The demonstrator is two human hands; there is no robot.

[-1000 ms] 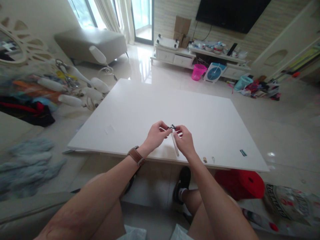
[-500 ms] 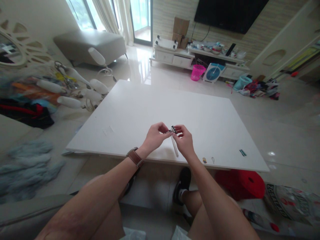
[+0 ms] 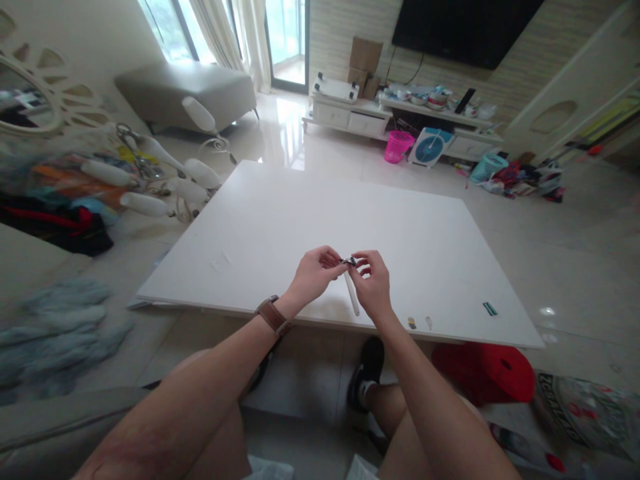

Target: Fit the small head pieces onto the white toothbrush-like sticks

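Both hands meet over the near part of a low white table [image 3: 280, 220]. My left hand [image 3: 314, 273], with a brown watch strap on its wrist, pinches one end of a small dark metal piece [image 3: 349, 261]. My right hand [image 3: 373, 283] pinches the other end of that piece and also holds a thin white stick [image 3: 351, 295] that hangs down from its fingers toward the table's front edge. What exactly the metal piece is cannot be made out.
A small green-black chip [image 3: 490, 309] and two tiny bits [image 3: 411, 323] lie near the table's front right edge. A white chandelier [image 3: 165, 180] lies on the floor to the left. A red stool [image 3: 485, 371] stands at the right, and a pink basket [image 3: 398, 145] farther back.
The hands have stayed together on the small piece, with only slight finger shifts. The view has drifted a little.
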